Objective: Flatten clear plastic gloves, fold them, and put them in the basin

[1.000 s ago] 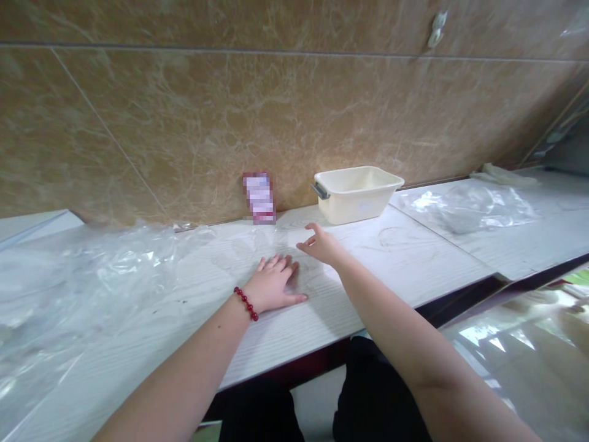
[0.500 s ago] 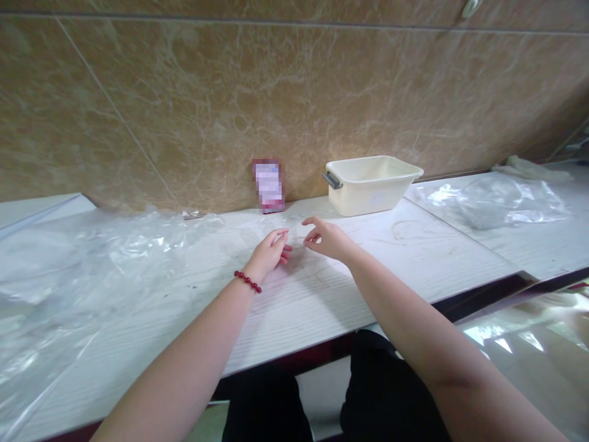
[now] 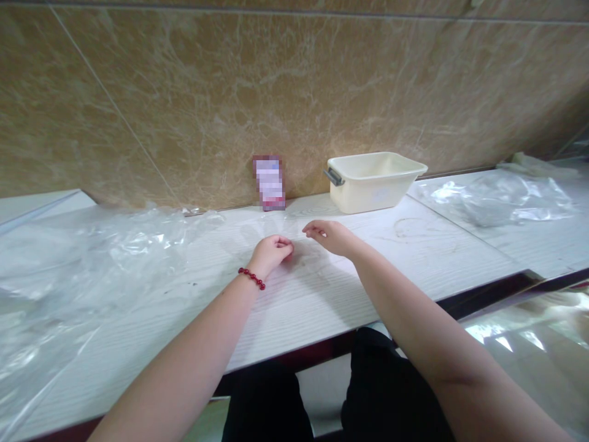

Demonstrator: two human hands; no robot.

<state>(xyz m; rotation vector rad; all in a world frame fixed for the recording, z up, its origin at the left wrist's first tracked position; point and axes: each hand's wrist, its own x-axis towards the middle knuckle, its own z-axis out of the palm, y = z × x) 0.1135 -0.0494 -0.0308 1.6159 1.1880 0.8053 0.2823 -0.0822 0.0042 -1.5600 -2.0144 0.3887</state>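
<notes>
Over the middle of the white tabletop [image 3: 294, 307], my left hand [image 3: 275, 253] is closed, thumb and fingers pressed together. What it pinches, if anything, is too small to make out. A red bead bracelet [image 3: 252, 278] circles the left wrist. To its right, my right hand [image 3: 327, 236] has its fingertips drawn together and pointing left; whatever lies between them cannot be made out. The two hands are a small gap apart. Behind them a blurred phone-like object [image 3: 270, 184] with a red edge leans on the wall.
A cream plastic bin [image 3: 363, 195] with a grey handle stands behind my right hand, against the marbled wall [image 3: 294, 92]. Crumpled clear plastic [image 3: 92, 264] covers the left side of the table. More clear plastic [image 3: 501, 199] lies at the right.
The fingers of my left hand, spread before, have closed together. The fingers of my right hand have drawn in too. The view has shifted slightly.
</notes>
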